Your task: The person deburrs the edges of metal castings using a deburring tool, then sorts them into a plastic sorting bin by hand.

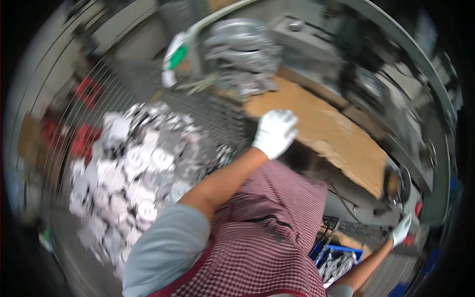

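Observation:
My left hand point(276, 132), in a white glove, hovers by the near edge of a tan cardboard sheet point(321, 131) on the machine table. Its fingers are curled in, and nothing shows in them. Far off to the right, my right hand point(402, 229) is gloved too, with fingers stretched out beside the machine's right corner. A red knob-like part point(418, 209) is close to it. Stacked silvery metal parts point(242, 54) stand at the cardboard's far left end. Many flat, roundish metal pieces point(133, 173) lie in a large heap left of my arm.
A wire mesh point(217, 116) borders the heap. At the lower right is a blue bin point(355, 253) with metal parts. A pale bent tube point(213, 20) with a green-marked end arches beside the stack. Red objects point(86, 141) stand beyond the mesh at left. Machine parts at right are blurred.

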`<state>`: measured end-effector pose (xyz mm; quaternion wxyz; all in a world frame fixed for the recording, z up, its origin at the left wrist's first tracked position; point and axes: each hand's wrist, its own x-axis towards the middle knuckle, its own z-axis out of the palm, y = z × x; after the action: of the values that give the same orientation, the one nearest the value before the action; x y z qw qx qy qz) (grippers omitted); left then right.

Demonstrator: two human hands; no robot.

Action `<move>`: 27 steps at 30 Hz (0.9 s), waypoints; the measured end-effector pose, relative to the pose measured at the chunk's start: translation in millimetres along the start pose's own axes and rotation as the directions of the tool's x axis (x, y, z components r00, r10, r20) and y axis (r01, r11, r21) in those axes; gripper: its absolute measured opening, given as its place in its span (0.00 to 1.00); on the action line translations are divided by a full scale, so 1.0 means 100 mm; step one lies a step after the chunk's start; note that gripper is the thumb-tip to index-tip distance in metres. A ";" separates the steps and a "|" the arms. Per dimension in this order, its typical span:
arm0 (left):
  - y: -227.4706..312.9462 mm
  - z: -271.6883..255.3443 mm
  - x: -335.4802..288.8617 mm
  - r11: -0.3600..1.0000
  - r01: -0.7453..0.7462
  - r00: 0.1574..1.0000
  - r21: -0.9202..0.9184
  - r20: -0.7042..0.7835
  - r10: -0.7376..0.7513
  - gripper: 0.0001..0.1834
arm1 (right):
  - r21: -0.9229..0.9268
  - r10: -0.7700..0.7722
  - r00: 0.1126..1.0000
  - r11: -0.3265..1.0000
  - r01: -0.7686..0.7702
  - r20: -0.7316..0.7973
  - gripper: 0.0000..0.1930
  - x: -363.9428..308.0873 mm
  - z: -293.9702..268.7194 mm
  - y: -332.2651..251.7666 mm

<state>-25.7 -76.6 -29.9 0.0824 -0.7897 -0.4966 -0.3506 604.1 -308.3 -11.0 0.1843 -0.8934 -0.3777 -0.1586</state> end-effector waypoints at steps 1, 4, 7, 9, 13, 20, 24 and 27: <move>0.02 -0.03 -0.17 0.997 -0.065 0.994 0.049 -0.090 0.069 0.19 | 0.030 0.017 0.999 0.999 -0.018 0.041 0.26 0.06 0.03 0.12; -0.04 -0.11 -0.70 0.989 -0.064 0.993 -0.132 0.095 0.077 0.18 | 0.146 0.138 0.989 0.979 -0.144 0.050 0.25 0.20 0.09 0.25; -0.36 -0.20 -1.42 0.917 0.293 0.942 -0.270 0.249 -0.227 0.12 | 0.102 0.140 0.990 0.985 -0.139 -0.004 0.30 0.27 0.11 0.30; -0.60 -0.20 -1.94 0.796 0.535 0.844 -0.283 0.131 -0.521 0.13 | 0.131 0.087 0.995 0.988 -0.080 -0.046 0.31 0.31 0.14 0.35; -1.24 -0.08 -2.89 0.187 0.982 0.185 -0.024 0.293 -0.938 0.21 | 0.083 0.131 0.989 0.989 -0.125 -0.070 0.30 0.38 0.22 0.51; -2.10 0.51 -3.27 -0.199 0.928 -0.094 -0.316 0.317 -0.944 0.33 | 0.184 0.140 0.986 0.975 -0.122 -0.088 0.24 0.28 0.05 0.34; -2.60 0.84 -2.97 -0.203 0.965 -0.163 -0.165 0.229 -0.960 0.45 | 0.127 0.104 0.986 0.988 -0.087 -0.133 0.23 0.04 -0.21 -0.12; -2.71 1.03 -2.86 -0.357 0.930 -0.321 -0.090 0.275 -0.906 0.51 | 0.081 0.095 0.985 0.993 -0.084 -0.143 0.23 -0.12 -0.41 -0.47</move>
<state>-280.1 -101.5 -346.8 -0.3695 -0.0698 -0.8762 -0.3014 555.1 -303.6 29.5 0.2516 -0.8879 -0.3284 -0.2014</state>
